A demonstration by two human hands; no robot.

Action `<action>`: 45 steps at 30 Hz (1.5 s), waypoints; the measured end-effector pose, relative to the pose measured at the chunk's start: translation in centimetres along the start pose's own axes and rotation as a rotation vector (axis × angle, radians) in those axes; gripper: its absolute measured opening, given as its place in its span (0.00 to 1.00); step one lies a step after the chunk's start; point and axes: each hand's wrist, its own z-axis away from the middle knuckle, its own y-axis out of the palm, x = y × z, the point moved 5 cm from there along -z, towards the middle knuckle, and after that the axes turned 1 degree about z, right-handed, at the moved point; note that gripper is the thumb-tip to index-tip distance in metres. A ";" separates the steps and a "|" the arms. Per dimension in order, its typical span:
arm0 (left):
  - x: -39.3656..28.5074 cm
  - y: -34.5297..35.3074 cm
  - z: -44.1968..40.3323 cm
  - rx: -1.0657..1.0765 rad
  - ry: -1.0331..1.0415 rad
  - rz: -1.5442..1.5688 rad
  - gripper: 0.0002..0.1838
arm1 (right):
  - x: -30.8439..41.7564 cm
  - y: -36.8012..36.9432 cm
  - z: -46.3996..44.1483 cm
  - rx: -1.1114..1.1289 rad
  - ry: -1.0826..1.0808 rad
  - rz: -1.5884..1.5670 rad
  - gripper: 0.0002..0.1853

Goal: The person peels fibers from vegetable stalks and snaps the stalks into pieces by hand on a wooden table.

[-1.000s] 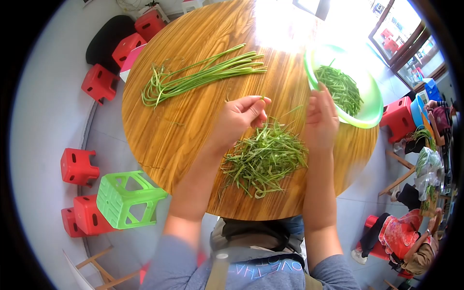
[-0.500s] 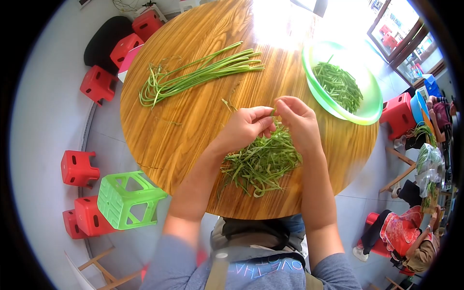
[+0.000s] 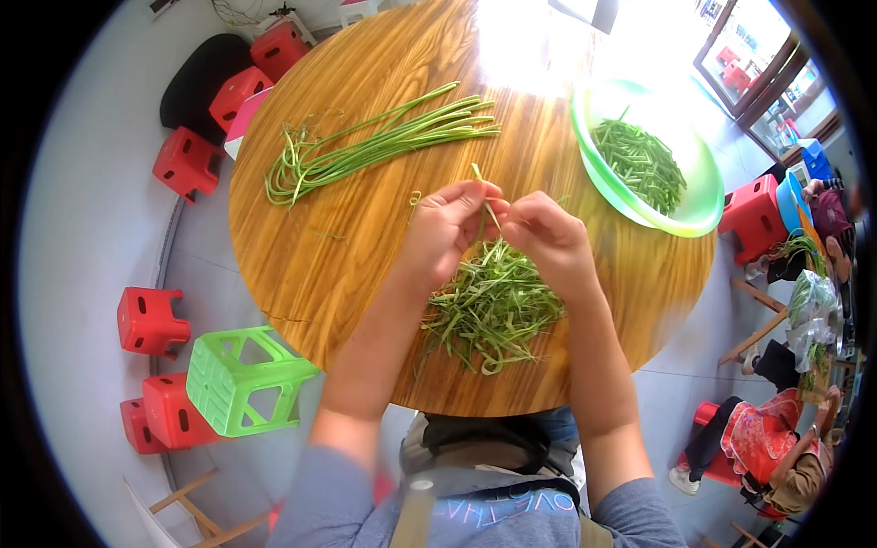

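Note:
My left hand [image 3: 445, 230] is closed on a short piece of garlic scape [image 3: 476, 172], whose tip pokes up above the thumb. Close beside it, my right hand [image 3: 554, 239] pinches a thin pale strip [image 3: 492, 215] that stretches between the fingers of both hands. Below them on the round wooden table [image 3: 301, 265] lies a loose heap of green peelings [image 3: 498, 306], partly hidden by my right hand. A bunch of long garlic scapes [image 3: 388, 142] lies at the upper left. To the upper right, a pale green basin [image 3: 594, 169] holds many short cut pieces [image 3: 638, 164].
Red stools [image 3: 187, 163] and a green stool [image 3: 242, 379] stand left of the table. At the right, a person in a red patterned apron [image 3: 760, 429] sits near another table with greens in plastic [image 3: 808, 301]. Bright glare covers the table's far edge.
My left hand has turned more upright, and the scape's tip now shows above it. My right hand has moved slightly down, with a pale strip now visible between the hands.

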 end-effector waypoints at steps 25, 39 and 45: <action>-2.7 1.6 1.5 0.294 0.053 -0.437 0.12 | -1.7 -1.5 -0.1 -0.068 0.405 -0.027 0.13; 0.3 2.0 1.4 0.313 -0.060 -0.638 0.11 | -2.0 -2.6 0.0 -0.272 0.263 -0.206 0.09; -0.2 1.6 1.0 0.165 -0.005 -0.724 0.11 | -0.2 -1.9 -0.2 -0.306 -0.038 0.147 0.06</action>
